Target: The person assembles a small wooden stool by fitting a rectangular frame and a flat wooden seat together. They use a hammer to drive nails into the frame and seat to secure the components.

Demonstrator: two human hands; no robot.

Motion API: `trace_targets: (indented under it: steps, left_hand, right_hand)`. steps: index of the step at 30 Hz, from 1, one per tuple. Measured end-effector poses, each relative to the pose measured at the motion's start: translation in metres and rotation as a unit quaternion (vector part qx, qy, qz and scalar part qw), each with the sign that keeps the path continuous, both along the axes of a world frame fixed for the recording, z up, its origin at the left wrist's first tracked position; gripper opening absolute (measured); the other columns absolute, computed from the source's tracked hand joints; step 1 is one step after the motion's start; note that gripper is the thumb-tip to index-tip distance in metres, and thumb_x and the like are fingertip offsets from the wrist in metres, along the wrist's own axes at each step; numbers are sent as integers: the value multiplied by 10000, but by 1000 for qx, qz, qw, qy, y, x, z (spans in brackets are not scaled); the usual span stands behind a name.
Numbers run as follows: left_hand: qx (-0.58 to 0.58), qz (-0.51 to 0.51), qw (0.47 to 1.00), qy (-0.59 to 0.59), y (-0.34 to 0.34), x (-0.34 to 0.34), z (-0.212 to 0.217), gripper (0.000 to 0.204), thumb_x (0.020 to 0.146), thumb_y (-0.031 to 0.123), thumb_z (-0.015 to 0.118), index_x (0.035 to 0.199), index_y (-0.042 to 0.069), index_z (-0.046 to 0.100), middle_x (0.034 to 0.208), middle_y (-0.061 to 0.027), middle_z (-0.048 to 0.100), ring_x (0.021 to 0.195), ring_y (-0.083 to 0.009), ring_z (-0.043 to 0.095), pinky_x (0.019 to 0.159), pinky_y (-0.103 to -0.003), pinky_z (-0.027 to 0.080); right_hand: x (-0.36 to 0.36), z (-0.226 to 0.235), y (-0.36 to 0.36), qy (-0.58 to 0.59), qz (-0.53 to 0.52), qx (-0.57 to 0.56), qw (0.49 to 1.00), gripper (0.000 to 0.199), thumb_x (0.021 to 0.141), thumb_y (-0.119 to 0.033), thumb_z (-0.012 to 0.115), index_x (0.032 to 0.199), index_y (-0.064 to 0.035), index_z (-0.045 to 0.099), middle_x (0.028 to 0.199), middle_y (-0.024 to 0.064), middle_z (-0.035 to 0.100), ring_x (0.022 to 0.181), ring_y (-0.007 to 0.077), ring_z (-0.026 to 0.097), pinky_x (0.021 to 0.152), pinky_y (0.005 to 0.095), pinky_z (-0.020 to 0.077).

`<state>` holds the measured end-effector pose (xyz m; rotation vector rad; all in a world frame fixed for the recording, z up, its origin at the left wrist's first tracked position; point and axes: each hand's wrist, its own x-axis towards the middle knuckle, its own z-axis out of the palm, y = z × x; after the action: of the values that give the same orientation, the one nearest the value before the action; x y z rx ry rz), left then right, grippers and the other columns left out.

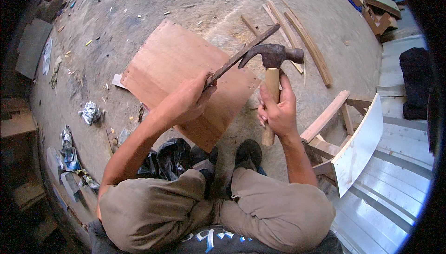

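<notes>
My right hand [278,110] is wrapped round the pale wooden handle of a claw hammer [274,56], held upright with its dark, rusty head on top. The claw points left and its tip meets or overlaps a narrow dark wooden strip [246,49]; I cannot tell whether they touch. My left hand [193,97] grips the lower end of that strip, which slants up to the right. Below both hands a reddish-brown plywood sheet [162,59] lies tilted in front of my shoes, with small holes or nails along its edges.
Several wooden battens [309,45] lie on the concrete floor ahead. At the right stands a wooden frame [325,114] with a white panel [360,147], beside corrugated metal sheeting [385,198]. A black plastic bag [169,159] and crumpled foil [90,113] are at the left.
</notes>
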<state>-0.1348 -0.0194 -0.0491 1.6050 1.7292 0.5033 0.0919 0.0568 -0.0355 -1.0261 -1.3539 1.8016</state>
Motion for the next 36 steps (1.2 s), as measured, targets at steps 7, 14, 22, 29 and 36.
trace_targets:
  steps: [7, 14, 22, 29, 36]
  left_hand:
    - [35, -16, 999, -1, -6, -18, 9, 205, 967, 141, 554, 1141, 38, 521, 934, -149, 632, 875, -277, 620, 776, -380, 490]
    - [29, -5, 997, -66, -4, -5, 5, 208, 984, 161, 536, 1156, 48, 508, 949, -133, 623, 903, -249, 610, 792, -363, 479]
    - [-1, 14, 987, -159, -7, 20, 9, 223, 992, 171, 520, 1170, 40, 494, 893, -63, 558, 857, -187, 551, 765, -340, 458]
    - [-15, 56, 978, -201, -9, 20, 9, 212, 991, 181, 509, 1121, 15, 484, 841, -136, 557, 774, -228, 562, 695, -355, 451]
    - [-40, 21, 987, -155, -15, 7, 3, 225, 1001, 217, 506, 1162, 60, 493, 840, -12, 491, 754, -139, 508, 685, -300, 456]
  right_hand:
    - [25, 14, -13, 22, 72, -128, 989, 373, 979, -208, 568, 1284, -60, 412, 665, 9, 468, 376, 58, 383, 319, 229, 328]
    - [18, 15, -19, 47, 10, -80, 996, 347, 992, -193, 536, 1279, -60, 397, 696, 21, 465, 389, 63, 399, 326, 233, 344]
    - [7, 14, -17, 73, -53, -52, 995, 305, 984, -179, 541, 1221, -60, 391, 718, 18, 460, 424, 64, 418, 356, 232, 374]
    - [-2, 15, -25, 77, -5, -106, 991, 462, 975, -162, 551, 1364, -128, 303, 691, 7, 449, 419, 73, 416, 343, 246, 388]
    - [11, 19, -24, 50, 37, -161, 985, 530, 981, -178, 542, 1418, -169, 243, 632, -7, 401, 389, 76, 387, 329, 246, 365]
